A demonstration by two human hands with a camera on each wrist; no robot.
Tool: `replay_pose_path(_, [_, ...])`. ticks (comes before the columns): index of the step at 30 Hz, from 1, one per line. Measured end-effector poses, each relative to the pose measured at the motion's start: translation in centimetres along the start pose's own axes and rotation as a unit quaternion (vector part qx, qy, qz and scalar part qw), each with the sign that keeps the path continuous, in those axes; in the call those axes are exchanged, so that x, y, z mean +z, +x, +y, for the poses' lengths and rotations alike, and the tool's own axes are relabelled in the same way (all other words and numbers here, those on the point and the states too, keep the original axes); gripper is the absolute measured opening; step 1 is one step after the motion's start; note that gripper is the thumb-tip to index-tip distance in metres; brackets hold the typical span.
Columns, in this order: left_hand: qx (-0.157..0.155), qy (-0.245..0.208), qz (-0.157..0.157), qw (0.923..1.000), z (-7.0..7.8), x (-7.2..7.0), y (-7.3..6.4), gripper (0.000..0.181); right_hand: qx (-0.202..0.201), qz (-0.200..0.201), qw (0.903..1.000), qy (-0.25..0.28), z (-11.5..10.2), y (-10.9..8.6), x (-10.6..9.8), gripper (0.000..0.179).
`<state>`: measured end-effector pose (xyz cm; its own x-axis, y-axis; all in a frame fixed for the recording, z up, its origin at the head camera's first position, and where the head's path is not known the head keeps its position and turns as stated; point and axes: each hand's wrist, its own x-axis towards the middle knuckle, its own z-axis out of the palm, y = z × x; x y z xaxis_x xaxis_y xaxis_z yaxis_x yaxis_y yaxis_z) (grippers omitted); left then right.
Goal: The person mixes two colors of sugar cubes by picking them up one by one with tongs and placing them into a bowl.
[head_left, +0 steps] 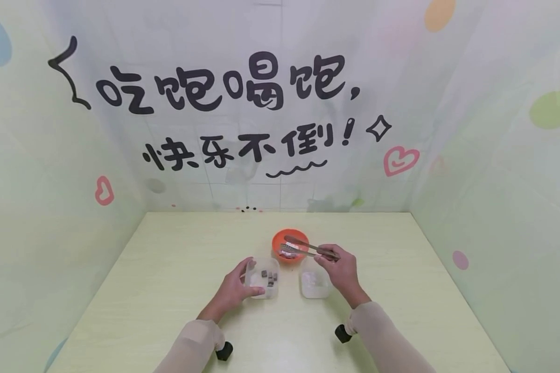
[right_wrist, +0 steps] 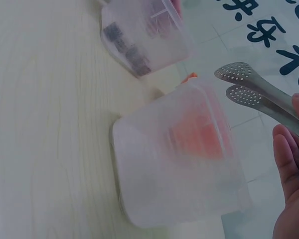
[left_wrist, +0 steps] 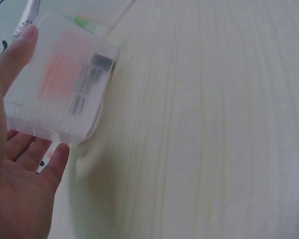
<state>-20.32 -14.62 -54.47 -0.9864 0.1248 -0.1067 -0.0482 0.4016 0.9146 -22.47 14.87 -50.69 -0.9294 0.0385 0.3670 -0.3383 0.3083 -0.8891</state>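
My left hand (head_left: 233,286) grips a clear plastic container (head_left: 256,280) by its left side, the thumb on the near side and fingers toward the far side. Several small dark cubes (head_left: 271,277) lie inside, mostly along its right. With my right hand (head_left: 346,267) I hold metal tongs (head_left: 303,242), their perforated tips (right_wrist: 246,96) slightly apart. In the head view they reach over an orange bowl (head_left: 277,240), where something white and reddish lies, too small to identify. A second clear container (head_left: 315,294) stands below the right hand; its pale contents are unclear.
The pale wood-grain table (head_left: 177,259) extends around the containers. Printed curtain-like walls (head_left: 256,31) with black lettering enclose its back and both sides. Black devices (head_left: 224,352) are worn at both wrists.
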Motion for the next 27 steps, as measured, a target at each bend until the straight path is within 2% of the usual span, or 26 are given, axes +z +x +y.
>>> replay_pose_path(7, [-0.003,-0.001,0.001,1.0,-0.1,0.0,0.0,0.104,-0.001,-0.015,0.9998,0.01,-0.7,-0.3,0.4,0.02])
replay_pose_path(12, [-0.012,0.007,0.002,0.9999,0.0,0.1,0.1,0.104,0.021,-0.033,0.9984,0.04,-1.3,-0.6,0.6,0.023])
replay_pose_path(19, [-0.005,0.006,0.0,1.0,-0.1,0.1,0.0,0.103,0.018,-0.069,0.9968,0.036,-5.4,-1.4,0.2,0.024])
replay_pose_path(23, [-0.011,0.005,0.0,0.9999,0.0,0.1,0.1,0.103,0.025,-0.093,0.9934,0.062,-5.2,-1.4,0.3,0.025])
replay_pose_path(27, [-0.007,0.005,0.001,1.0,0.0,0.1,0.1,0.103,0.029,-0.115,0.9896,0.081,-3.5,-1.3,0.8,0.027])
